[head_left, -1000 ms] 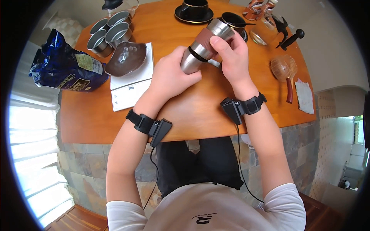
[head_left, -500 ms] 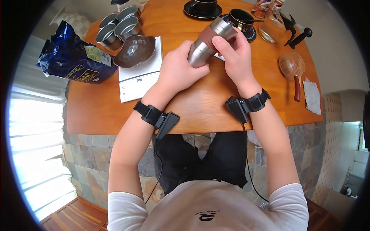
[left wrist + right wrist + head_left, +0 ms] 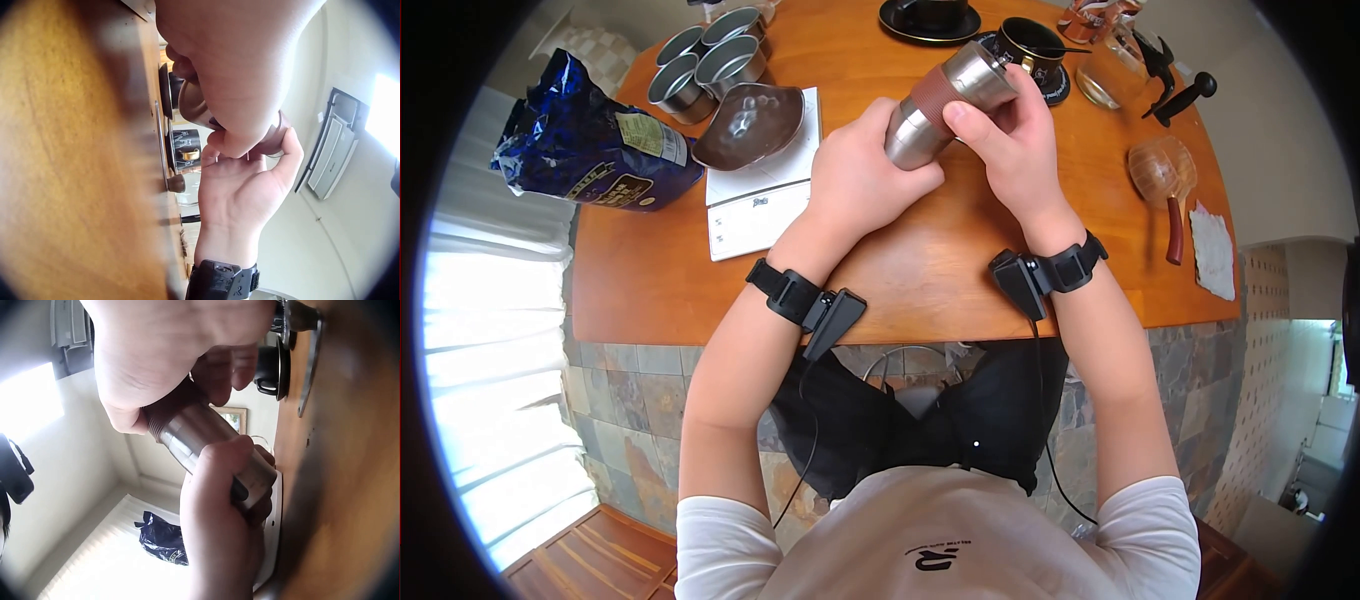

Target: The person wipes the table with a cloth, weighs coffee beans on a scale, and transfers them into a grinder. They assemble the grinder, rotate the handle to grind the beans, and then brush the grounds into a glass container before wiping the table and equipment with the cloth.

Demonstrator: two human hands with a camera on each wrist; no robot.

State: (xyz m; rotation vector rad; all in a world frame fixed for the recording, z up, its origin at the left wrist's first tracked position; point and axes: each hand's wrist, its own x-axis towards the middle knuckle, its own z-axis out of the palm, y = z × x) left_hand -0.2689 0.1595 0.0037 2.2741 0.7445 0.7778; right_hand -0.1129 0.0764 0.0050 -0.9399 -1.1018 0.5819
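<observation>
Head view: a tilted canister point(image 3: 931, 104) is gripped low by the left hand point(image 3: 862, 172), higher by the right hand point(image 3: 1018, 145).

Rm. is lit mainly fr. the L, where a white curtain point(image 3: 490, 330) is strongly backlit & its folds are partly washed out. Orange-brown wd. table point(image 3: 940, 300) is set over a tile floor point(image 3: 640, 400), laid in mixed grey, tan & rust. Reddish wd. furniture point(image 3: 595, 550) is partly seen at lower L; type can't be told. At R, a pale wall point(image 3: 1290, 180) is seen abv. a small-dotted surface point(image 3: 1265, 360). In L wrist view, a dark-framed pale unit point(image 3: 334, 150) is mounted nr. a v. bright patch point(image 3: 386, 112). In R wrist view, a wd.-framed pic. point(image 3: 237, 417) is hung.
</observation>
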